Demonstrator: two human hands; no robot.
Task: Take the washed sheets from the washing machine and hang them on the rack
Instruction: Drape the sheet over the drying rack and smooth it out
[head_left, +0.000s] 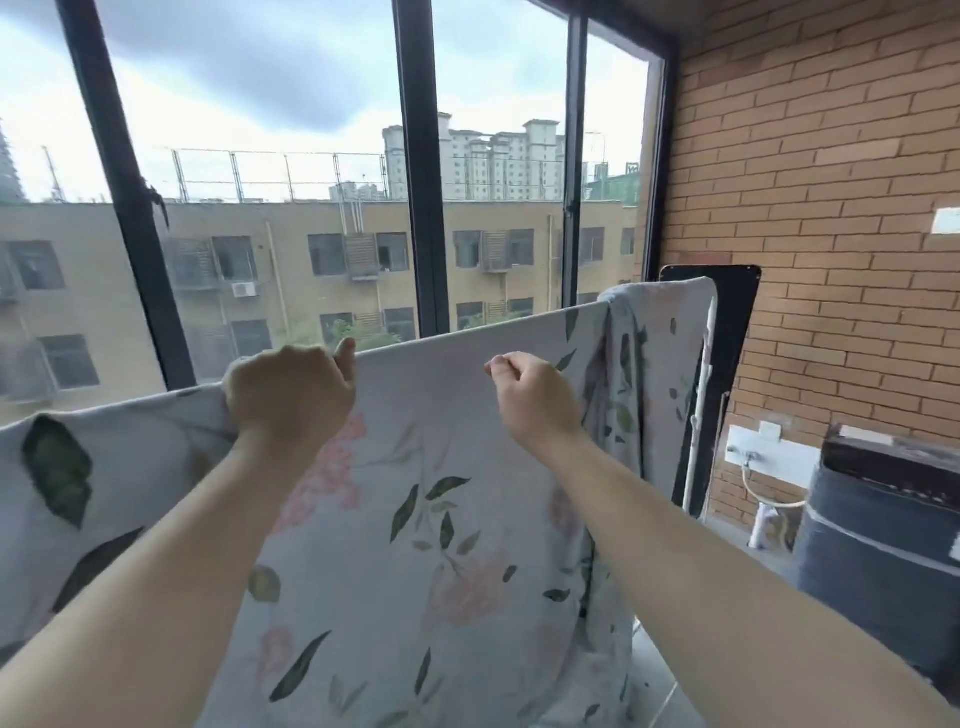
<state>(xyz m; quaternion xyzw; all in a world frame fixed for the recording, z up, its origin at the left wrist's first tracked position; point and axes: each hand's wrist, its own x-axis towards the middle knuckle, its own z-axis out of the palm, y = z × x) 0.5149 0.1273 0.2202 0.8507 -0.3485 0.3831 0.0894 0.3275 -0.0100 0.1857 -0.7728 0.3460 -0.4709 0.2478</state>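
One wide-angle view, worn on the person's head, looks forward about level. It sits close to the sheet filling the lower frame and faces the window, with the brick wall along the right.

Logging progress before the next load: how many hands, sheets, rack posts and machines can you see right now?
Bare hands: 2 (left hand, right hand)
Pale floral fabric sheet: 1, as far as its bunched right end shows
White metal rack post: 1
Dark grey machine: 1
Total: 5
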